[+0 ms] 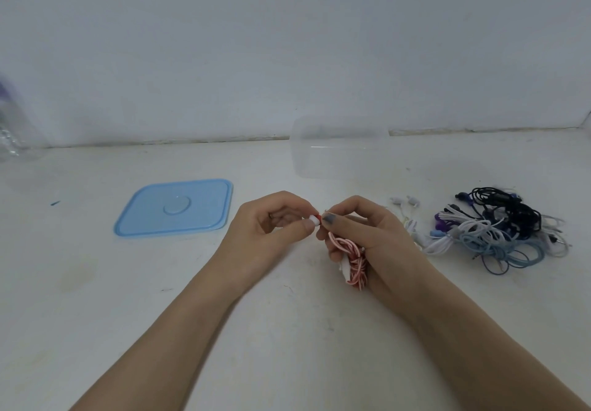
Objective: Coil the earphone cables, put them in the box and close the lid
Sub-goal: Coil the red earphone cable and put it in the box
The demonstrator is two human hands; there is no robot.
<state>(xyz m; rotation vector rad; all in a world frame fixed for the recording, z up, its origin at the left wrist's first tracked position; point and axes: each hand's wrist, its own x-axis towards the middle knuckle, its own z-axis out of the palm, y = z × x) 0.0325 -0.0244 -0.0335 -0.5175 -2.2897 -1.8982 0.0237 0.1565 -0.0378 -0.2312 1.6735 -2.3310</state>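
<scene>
Red-and-white earphone cable is lying coiled in the closed right hand; the left hand, beside it, is pinching its earbud.

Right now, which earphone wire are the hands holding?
The red-and-white striped cable, bunched in the right hand while the left hand pinches its end. The black, white and blue ones lie untouched in the pile to the right.
</scene>
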